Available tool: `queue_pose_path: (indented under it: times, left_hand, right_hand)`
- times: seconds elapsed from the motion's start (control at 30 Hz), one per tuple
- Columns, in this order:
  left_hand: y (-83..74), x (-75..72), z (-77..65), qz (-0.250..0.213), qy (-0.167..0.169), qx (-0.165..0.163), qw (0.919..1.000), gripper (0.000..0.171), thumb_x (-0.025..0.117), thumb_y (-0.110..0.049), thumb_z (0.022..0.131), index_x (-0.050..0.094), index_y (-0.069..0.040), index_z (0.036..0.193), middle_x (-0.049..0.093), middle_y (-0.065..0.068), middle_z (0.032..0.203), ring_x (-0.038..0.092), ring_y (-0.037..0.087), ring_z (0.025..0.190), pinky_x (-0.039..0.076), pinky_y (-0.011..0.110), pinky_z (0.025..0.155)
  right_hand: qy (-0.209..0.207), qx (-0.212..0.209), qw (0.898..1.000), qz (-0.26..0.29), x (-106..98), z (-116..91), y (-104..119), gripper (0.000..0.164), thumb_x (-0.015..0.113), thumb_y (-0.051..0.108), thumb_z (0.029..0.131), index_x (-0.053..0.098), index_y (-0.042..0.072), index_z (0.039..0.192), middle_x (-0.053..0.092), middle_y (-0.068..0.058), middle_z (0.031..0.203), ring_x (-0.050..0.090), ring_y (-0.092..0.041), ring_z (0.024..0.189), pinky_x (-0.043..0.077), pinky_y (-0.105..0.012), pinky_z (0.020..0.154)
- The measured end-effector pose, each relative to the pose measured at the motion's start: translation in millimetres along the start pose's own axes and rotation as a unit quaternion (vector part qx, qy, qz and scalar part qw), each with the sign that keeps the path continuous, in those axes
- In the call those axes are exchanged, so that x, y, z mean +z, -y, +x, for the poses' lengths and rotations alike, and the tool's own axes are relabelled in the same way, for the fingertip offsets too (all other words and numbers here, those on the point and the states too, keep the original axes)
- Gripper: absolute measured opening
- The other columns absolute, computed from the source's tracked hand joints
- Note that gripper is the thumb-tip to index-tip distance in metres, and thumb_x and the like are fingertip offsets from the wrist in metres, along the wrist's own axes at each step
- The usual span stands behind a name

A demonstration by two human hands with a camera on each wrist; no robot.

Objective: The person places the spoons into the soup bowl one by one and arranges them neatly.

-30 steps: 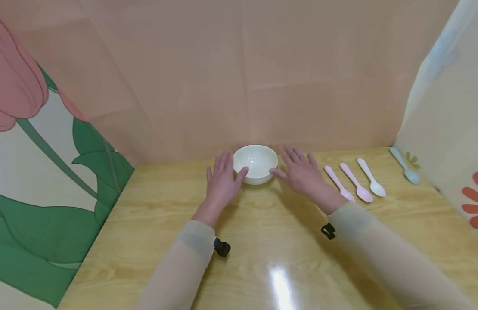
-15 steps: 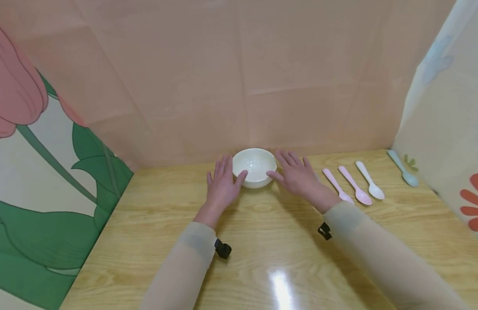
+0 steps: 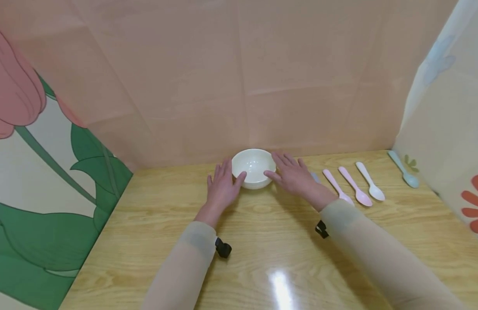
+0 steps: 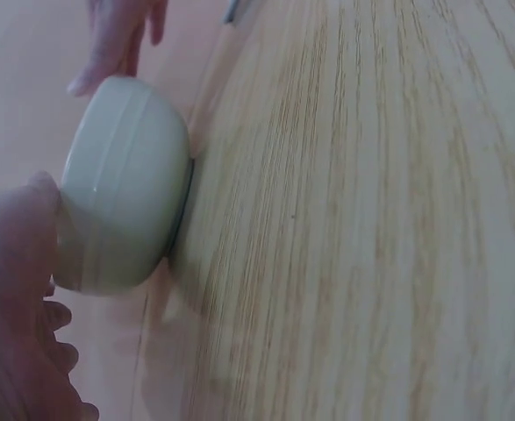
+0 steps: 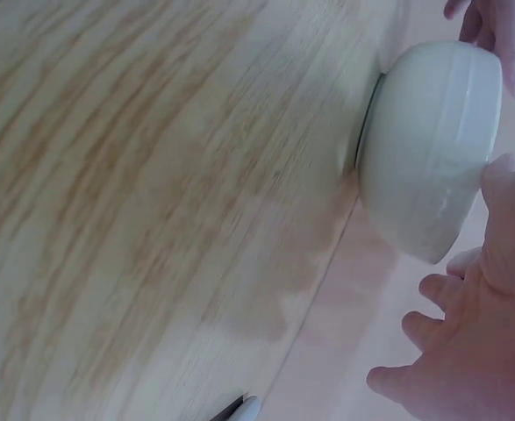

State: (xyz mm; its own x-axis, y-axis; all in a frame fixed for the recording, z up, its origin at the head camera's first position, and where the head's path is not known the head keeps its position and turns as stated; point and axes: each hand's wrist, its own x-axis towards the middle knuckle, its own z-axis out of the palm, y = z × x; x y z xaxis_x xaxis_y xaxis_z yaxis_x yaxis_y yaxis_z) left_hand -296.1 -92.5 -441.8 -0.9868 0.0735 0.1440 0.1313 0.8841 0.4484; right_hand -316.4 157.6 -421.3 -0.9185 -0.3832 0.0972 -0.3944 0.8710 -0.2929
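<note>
A white bowl [image 3: 254, 165] stands upright at the back of the wooden table, between my two hands. My left hand [image 3: 223, 185] is at its left side, fingers stretched forward and thumb at the near rim. On the other side, my right hand [image 3: 293, 177] has its fingers extended and its thumb tip at the rim. In the left wrist view the bowl's outer wall [image 4: 125, 189] shows with its base on the table. The right wrist view shows spread fingers [image 5: 424, 329] beside the bowl; firm contact is hard to tell.
To the right lie two pink spoons [image 3: 355, 185], a white spoon [image 3: 370, 181] and a pale blue-green spoon [image 3: 403, 169] near the right wall. A bluish thing [image 3: 315, 177] is partly hidden by my right hand. A pinkish backdrop [image 3: 184, 86] rises behind the table [image 3: 157, 232].
My right hand has shifted slightly left, closer to the bowl, uncovering part of the bluish thing. My left hand and the bowl have barely changed place; the view has tilted a little.
</note>
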Motion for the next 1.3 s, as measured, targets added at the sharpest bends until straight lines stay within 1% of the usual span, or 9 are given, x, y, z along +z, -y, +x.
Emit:
queue_pose_path:
  times: [0.13, 0.3, 0.37, 0.5, 0.63, 0.9, 1.07, 1.3]
  left_hand:
    - [0.1, 0.5, -0.2, -0.001, 0.009, -0.005, 0.9999, 0.09, 0.023, -0.075, 0.098, 0.008, -0.016, 0.164, 0.008, 0.002, 0.169, 0.002, 0.027, 0.154, 0.002, 0.06, 0.118]
    - [0.3, 1.3, 0.2, 0.004, 0.016, -0.008, 0.9998, 0.091, 0.02, -0.076, 0.097, 0.007, -0.016, 0.164, 0.01, 0.003, 0.169, 0.003, 0.028, 0.154, 0.004, 0.061, 0.118]
    - [0.1, 1.1, -0.4, 0.003, 0.018, -0.008, 0.9998, 0.092, 0.02, -0.077, 0.097, 0.008, -0.015, 0.164, 0.011, 0.004, 0.168, 0.003, 0.028, 0.154, 0.004, 0.061, 0.118]
    - [-0.1, 0.3, -1.9, 0.002, 0.02, -0.008, 0.9998, 0.092, 0.02, -0.077, 0.096, 0.008, -0.015, 0.164, 0.011, 0.003, 0.168, 0.003, 0.028, 0.154, 0.003, 0.061, 0.118]
    - [-0.1, 0.5, -2.9, 0.005, 0.022, -0.01, 0.9997, 0.092, 0.021, -0.077, 0.097, 0.007, -0.016, 0.164, 0.01, 0.003, 0.168, 0.003, 0.028, 0.154, 0.001, 0.061, 0.118]
    - [0.0, 2.2, -7.9, 0.004, 0.015, -0.007, 0.9998, 0.092, 0.021, -0.077, 0.096, 0.011, -0.016, 0.164, 0.013, 0.003, 0.168, 0.003, 0.028, 0.154, 0.003, 0.062, 0.118]
    - [-0.1, 3.4, -12.5, 0.01, 0.008, -0.003, 0.9999, 0.092, 0.019, -0.078, 0.096, 0.014, -0.015, 0.164, 0.016, 0.004, 0.168, 0.007, 0.03, 0.154, 0.007, 0.065, 0.117]
    - [-3.0, 4.1, -19.9, 0.012, 0.009, -0.005, 0.9999, 0.091, 0.021, -0.077, 0.097, 0.013, -0.016, 0.164, 0.016, 0.004, 0.168, 0.006, 0.029, 0.154, 0.008, 0.065, 0.117]
  right_hand:
    - [0.003, -0.003, 1.0, 0.009, 0, 1, 1, 0.086, 0.033, 0.066, 0.102, 0.017, 0.005, 0.161, 0.021, -0.02, 0.164, 0.016, -0.043, 0.15, 0.009, -0.069, 0.114]
    - [0.012, -0.002, 1.0, 0.011, 9, 5, -7, 0.089, 0.024, 0.071, 0.1, 0.015, 0.008, 0.162, 0.02, -0.017, 0.166, 0.014, -0.04, 0.151, 0.008, -0.068, 0.115]
    - [0.012, 0.0, 1.0, 0.011, 11, 6, -9, 0.09, 0.024, 0.072, 0.1, 0.015, 0.008, 0.162, 0.02, -0.015, 0.166, 0.014, -0.039, 0.152, 0.009, -0.067, 0.115]
    - [0.012, -0.002, 1.0, 0.014, 14, 8, -12, 0.089, 0.026, 0.072, 0.1, 0.015, 0.009, 0.163, 0.022, -0.016, 0.165, 0.015, -0.039, 0.152, 0.013, -0.066, 0.115]
    - [0.011, -0.01, 1.0, 0.009, 14, 8, -13, 0.088, 0.027, 0.07, 0.101, 0.017, 0.007, 0.162, 0.024, -0.018, 0.164, 0.015, -0.04, 0.151, 0.014, -0.066, 0.115]
    - [0.004, -0.018, 1.0, -0.003, 9, 0, -6, 0.088, 0.03, 0.068, 0.102, 0.022, 0.003, 0.16, 0.026, -0.021, 0.163, 0.019, -0.043, 0.149, 0.016, -0.068, 0.114]
    - [0.0, -0.02, 1.0, -0.002, 11, -3, -9, 0.091, 0.028, 0.073, 0.099, 0.023, 0.005, 0.161, 0.026, -0.017, 0.164, 0.019, -0.04, 0.15, 0.017, -0.066, 0.114]
    - [-0.005, -0.027, 1.0, -0.001, 6, -14, -3, 0.086, 0.034, 0.067, 0.102, 0.026, 0.004, 0.159, 0.031, -0.019, 0.161, 0.021, -0.043, 0.149, 0.018, -0.066, 0.114]
